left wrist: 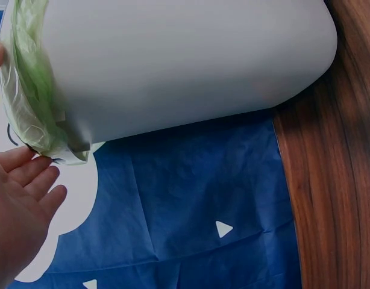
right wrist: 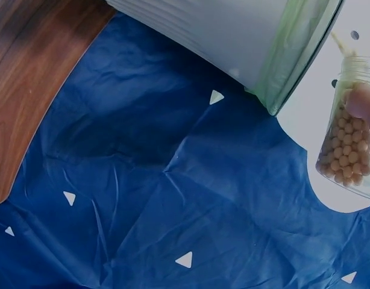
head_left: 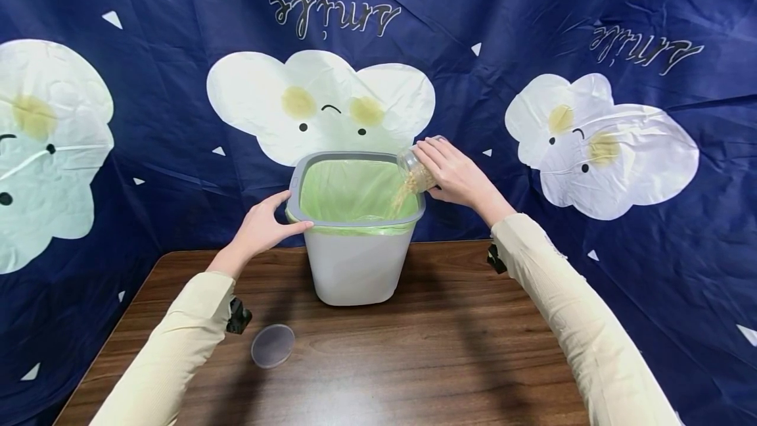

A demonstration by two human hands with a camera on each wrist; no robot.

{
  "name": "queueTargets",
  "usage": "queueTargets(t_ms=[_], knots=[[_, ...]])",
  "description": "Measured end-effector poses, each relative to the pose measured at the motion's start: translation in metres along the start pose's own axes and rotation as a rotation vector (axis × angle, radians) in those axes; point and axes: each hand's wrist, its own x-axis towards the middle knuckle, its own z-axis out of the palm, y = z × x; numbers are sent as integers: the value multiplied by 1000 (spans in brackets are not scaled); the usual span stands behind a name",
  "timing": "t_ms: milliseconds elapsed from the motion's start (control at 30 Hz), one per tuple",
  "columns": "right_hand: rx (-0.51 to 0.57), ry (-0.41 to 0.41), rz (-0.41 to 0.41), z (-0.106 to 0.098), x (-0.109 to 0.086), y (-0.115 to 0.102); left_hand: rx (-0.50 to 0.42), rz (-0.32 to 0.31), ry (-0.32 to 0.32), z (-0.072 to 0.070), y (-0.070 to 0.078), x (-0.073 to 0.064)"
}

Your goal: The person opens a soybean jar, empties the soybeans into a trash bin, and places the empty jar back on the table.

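Observation:
A grey-white trash bin with a grey rim stands upright, lined with a green bag. My left hand rests at its near left corner, thumb along the front of the rim and forefinger at the side. In the left wrist view its other fingers extend loosely beside the bag's folded edge. Above the bin's right side, my right hand grips a clear jar, tilted mouth-down. Pale round beans stream from it into the bin. Many beans are still inside the jar.
A clear round lid lies on the brown wooden table, front left of the bin. Close behind the table hangs a dark blue cloth printed with white clouds. Both sleeved forearms reach in from the near side.

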Motion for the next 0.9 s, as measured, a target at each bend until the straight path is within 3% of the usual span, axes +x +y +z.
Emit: queueTargets(t_ms=[467,900], knots=[[-39,-3,-7,0,3,-1,-6,1,3,0,0,0],[7,-2,-2,5,-2,-4,0,-2,2,0,1,0]])
